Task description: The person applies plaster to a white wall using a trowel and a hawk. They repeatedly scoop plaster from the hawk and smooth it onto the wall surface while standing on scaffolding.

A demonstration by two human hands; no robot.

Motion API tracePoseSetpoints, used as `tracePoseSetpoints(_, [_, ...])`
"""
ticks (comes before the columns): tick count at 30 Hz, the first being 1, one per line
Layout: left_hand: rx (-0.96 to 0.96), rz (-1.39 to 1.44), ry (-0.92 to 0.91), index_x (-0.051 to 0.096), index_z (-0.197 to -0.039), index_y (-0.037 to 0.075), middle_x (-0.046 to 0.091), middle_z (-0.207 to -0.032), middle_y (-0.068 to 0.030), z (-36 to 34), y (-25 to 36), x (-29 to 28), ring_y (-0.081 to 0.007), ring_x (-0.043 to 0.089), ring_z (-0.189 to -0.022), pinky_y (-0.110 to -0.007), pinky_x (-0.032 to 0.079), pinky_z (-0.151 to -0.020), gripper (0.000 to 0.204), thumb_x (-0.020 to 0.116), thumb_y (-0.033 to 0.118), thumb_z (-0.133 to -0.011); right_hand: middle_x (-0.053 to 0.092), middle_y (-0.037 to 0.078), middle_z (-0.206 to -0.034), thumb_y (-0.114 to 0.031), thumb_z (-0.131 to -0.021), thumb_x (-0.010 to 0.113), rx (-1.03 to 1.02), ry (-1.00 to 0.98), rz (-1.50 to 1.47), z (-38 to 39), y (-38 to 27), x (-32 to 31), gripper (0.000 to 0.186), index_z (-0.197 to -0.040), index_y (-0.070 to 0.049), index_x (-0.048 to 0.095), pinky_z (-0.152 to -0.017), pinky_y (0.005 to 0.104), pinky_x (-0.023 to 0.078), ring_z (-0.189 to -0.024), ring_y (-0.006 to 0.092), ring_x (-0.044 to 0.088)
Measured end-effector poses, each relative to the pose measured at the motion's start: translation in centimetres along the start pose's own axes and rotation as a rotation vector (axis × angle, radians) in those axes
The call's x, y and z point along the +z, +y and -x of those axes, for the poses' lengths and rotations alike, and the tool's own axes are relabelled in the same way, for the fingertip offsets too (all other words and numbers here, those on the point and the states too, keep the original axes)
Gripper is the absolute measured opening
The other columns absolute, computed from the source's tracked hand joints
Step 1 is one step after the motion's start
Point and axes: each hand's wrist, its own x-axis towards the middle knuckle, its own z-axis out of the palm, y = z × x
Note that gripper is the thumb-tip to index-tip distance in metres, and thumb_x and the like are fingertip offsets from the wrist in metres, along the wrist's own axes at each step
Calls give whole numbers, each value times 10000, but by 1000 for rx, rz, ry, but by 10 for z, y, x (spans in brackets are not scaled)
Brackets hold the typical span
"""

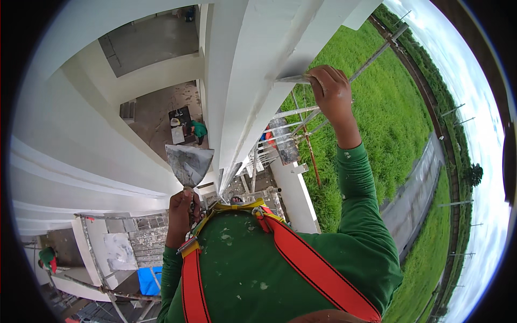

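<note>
My right hand [333,91] is raised at the upper middle, its fingers closed round a putty knife [294,79]. That blade lies against the edge of a white wall ledge [258,81], beside a grey shaded patch. Lower and to the left, my left hand [182,211] grips the handle of a wide putty knife [189,163]. Its broad blade points up and away from me, smeared with grey and white filler, and appears apart from the wall. Much of both handles is hidden by my fingers.
An orange harness strap [323,264] crosses my green shirt. Scaffold pipes [304,116] stand beyond the ledge, with a plank [284,140] among them. Far below, a person in green [198,130] is near a dark board; another person [48,258] is at lower left. Grass [371,107] spreads at right.
</note>
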Motion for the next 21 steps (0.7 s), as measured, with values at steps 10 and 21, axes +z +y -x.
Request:
tracePoseSetpoints(10, [19, -51, 19, 605, -847, 47, 529, -591, -25, 9, -6, -1, -90, 488, -458, -236, 399, -415, 444, 497, 398, -1096, 740, 29, -919, -101, -848, 756, -128, 281, 264, -76, 22, -48, 118, -961, -113, 726, -783, 378, 474, -815, 247, 691])
tracePoseSetpoints(21, [-1, -94, 26, 614, -849, 44, 550, -636, -16, 12, -9, -4, -88, 513, -490, -239, 422, -421, 414, 531, 374, -1085, 670, 77, -823, 17, -794, 810, -104, 634, 27, -80, 8, -119, 232, -1018, -34, 772, -648, 303, 485, -713, 147, 609])
